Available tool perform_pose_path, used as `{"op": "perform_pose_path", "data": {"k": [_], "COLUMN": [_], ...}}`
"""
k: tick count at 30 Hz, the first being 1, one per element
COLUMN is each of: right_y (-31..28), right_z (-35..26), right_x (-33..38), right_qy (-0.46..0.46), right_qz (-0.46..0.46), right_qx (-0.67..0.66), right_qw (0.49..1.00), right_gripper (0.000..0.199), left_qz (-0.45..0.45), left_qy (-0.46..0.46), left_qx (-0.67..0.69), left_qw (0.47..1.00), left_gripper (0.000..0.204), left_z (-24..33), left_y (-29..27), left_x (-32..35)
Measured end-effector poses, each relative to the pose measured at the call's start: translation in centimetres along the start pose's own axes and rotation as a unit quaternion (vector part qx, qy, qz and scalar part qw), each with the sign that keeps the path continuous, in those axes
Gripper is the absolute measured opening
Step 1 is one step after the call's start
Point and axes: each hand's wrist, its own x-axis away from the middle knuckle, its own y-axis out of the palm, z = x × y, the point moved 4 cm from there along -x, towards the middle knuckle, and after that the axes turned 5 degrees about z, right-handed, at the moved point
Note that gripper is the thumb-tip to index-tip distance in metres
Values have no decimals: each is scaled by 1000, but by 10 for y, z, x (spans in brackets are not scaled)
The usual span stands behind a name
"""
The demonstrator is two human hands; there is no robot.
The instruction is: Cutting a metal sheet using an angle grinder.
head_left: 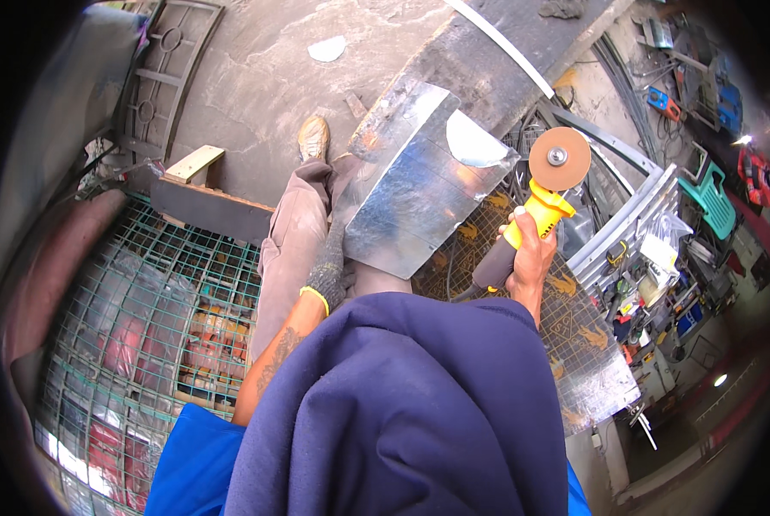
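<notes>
My bare right hand (531, 258) is wrapped around the body of a yellow and dark grey angle grinder (543, 211). Its brown disc (559, 175) points away from me, flat side up, to the right of a bent sheet of shiny metal (419, 206). That sheet slopes from a dark flat slab down over my right leg. At its near left edge is my left hand (326, 273), in a dark grey knitted glove with a yellow cuff. The glove touches or nearly touches the edge; its fingers are mostly hidden. A pale half-round piece (474, 142) lies on the sheet's far end.
Under the grinder lies a dark patterned board (574, 327). Tools and metal bars (617, 228) crowd the right side, with a green plastic stool (709, 202) beyond. Green wire mesh (144, 301) and a wooden block (194, 163) are on the left. A white strip (505, 43) crosses the slab (480, 77).
</notes>
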Motion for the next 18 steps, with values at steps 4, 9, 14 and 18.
{"op": "perform_pose_path", "data": {"k": [4,9,14,18], "right_y": [-18,-38,-51,-68], "right_z": [6,25,41,51], "right_x": [6,10,18,27], "right_qy": [-2,-6,23,22], "right_qz": [25,33,55,82], "right_qx": [-13,-10,-45,-41], "right_qw": [1000,999,997,996], "right_gripper": [34,34,34,34], "left_qz": [6,14,15,-13], "left_qy": [-31,-75,-132,-82], "left_qx": [133,294,273,133], "left_qw": [991,953,953,988], "left_gripper": [46,47,53,46], "left_z": [-2,-5,18,87], "left_y": [-3,-1,-18,-19], "left_x": [-5,-15,-61,-132]}}
